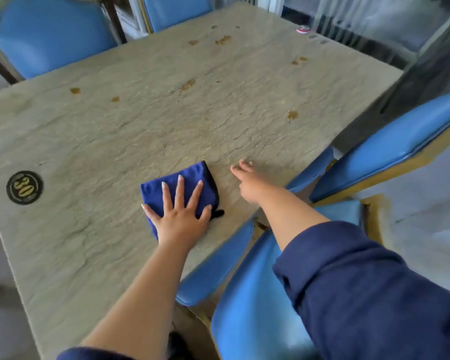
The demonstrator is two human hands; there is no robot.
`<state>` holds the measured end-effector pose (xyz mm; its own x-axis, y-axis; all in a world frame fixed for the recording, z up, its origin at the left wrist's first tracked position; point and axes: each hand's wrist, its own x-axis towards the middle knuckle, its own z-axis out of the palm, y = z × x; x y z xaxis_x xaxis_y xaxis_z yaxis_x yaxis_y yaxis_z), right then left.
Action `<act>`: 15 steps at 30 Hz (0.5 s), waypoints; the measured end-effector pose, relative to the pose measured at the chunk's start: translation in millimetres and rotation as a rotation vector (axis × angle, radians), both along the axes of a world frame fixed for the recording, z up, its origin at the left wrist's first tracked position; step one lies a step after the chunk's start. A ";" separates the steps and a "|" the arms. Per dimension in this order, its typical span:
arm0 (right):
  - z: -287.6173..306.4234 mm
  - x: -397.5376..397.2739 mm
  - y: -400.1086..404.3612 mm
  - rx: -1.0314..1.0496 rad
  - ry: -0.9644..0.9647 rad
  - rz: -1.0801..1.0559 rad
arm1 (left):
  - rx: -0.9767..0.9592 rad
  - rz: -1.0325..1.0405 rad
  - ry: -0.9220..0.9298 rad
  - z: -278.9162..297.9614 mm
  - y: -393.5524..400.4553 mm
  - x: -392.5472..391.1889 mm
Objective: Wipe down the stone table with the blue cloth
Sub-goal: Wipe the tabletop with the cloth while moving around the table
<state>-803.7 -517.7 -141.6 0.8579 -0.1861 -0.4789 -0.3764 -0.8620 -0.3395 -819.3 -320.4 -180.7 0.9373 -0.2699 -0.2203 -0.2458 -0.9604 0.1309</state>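
The folded blue cloth [198, 175] lies flat on the beige stone table [140, 120], near its right front edge. My left hand [181, 213] presses down on the cloth with its palm and spread fingers. My right hand [247, 183] rests on the bare stone just right of the cloth, fingers loosely apart, holding nothing. Several brown stains [222, 40] dot the far half of the table.
A round black sticker marked 30 [24, 187] sits at the table's left edge. Blue padded chairs [390, 144] stand along the right side, with more chairs [47, 35] at the far side. A small red-and-white cap [303, 29] lies at the far right corner.
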 end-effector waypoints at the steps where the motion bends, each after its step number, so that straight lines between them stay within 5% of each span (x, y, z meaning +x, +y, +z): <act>1: -1.1 0.9 -0.6 -0.001 -0.004 0.014 | 0.002 0.032 0.026 0.8 -6.7 -0.3; 9: -6.4 15.2 -15.3 0.001 0.072 0.130 | -0.061 -0.285 -0.099 -8.8 -16.3 -70.5; 15: -6.9 25.0 -45.2 0.004 -0.133 0.011 | -0.030 0.015 -0.042 -3.8 -14.3 16.8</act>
<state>-778.6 -562.9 -148.5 0.9160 -0.1748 -0.3612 -0.3183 -0.8645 -0.3889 -802.5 -334.7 -184.5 0.9495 -0.2619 -0.1727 -0.2376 -0.9598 0.1495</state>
